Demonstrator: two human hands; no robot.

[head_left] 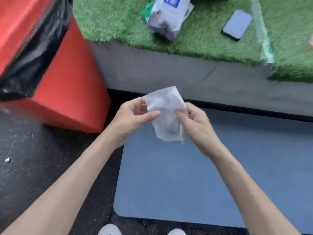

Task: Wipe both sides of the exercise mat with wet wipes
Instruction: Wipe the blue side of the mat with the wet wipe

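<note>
A blue exercise mat (186, 180) lies flat on the dark floor in front of me. Above its far left corner I hold a white wet wipe (167, 116) between both hands. My left hand (133, 116) pinches its left edge with thumb and fingers. My right hand (194, 122) grips its right edge. The wipe hangs partly unfolded and crumpled, clear of the mat. A white pack of wet wipes (167, 17) lies on the green turf at the top.
A red padded block (67, 92) with a black strap stands at the left. A raised grey ledge (169, 72) topped with green turf runs behind the mat. A phone (238, 23) lies on the turf. My white shoes (110, 230) show at the bottom edge.
</note>
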